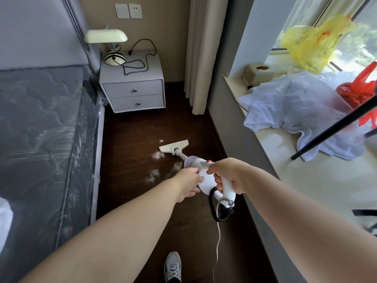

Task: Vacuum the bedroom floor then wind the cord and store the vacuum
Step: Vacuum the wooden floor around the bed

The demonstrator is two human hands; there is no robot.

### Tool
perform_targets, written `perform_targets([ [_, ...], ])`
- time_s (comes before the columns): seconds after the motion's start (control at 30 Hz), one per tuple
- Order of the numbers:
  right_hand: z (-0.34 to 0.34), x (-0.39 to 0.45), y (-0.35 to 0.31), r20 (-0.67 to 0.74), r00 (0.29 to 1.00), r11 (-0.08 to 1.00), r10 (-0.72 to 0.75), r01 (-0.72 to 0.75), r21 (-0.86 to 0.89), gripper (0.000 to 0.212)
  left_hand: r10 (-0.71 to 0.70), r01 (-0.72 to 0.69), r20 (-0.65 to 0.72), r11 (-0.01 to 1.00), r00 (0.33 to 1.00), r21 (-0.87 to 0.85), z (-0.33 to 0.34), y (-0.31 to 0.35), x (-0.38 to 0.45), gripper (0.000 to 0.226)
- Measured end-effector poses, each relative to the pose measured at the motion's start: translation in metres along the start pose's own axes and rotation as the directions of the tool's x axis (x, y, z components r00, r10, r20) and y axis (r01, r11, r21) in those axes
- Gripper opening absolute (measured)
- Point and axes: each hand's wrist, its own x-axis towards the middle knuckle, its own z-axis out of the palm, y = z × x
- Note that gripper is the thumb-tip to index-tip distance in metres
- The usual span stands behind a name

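Observation:
I hold a white stick vacuum (196, 162) out in front of me. My right hand (228, 176) grips its curved handle. My left hand (188, 183) holds the side of the round white body. The flat floor head (173, 147) lies on the dark wooden floor (130, 180), with white dust patches (156, 173) just behind and left of it. A thin pale cord (217, 242) hangs from the handle's end down toward the floor, next to a black strap loop (213, 209).
A plastic-wrapped mattress (44, 139) runs along the left. A white nightstand (132, 86) with a lamp (110, 45) and a black cable stands ahead. A window ledge (306, 180) with cloth and plastic bags lines the right. My shoe (173, 266) is below.

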Motion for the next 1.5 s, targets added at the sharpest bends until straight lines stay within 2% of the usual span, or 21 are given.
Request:
perform_targets([
  [0.43,-0.025,-0.051,0.116,0.071,0.997,0.994,-0.026,0.034,-0.107,0.010,-0.008,0.008,-0.003,0.999,1.000,-0.039,0.096,-0.072,-0.072,0.061],
  [0.63,-0.015,-0.059,0.129,0.110,0.993,0.988,-0.033,0.049,-0.145,0.016,-0.018,0.012,-0.061,0.996,0.998,-0.086,0.102,-0.091,-0.085,0.060],
  [0.87,0.010,-0.058,0.114,0.116,0.993,0.995,-0.036,0.047,-0.092,0.014,-0.030,0.023,-0.084,0.996,0.996,-0.084,0.073,-0.095,-0.077,0.060],
  [1.5,0.106,-0.033,-0.002,0.039,0.999,0.999,-0.017,0.015,0.046,0.009,-0.058,0.057,-0.059,0.998,0.997,-0.020,-0.081,-0.057,-0.048,0.055],
])
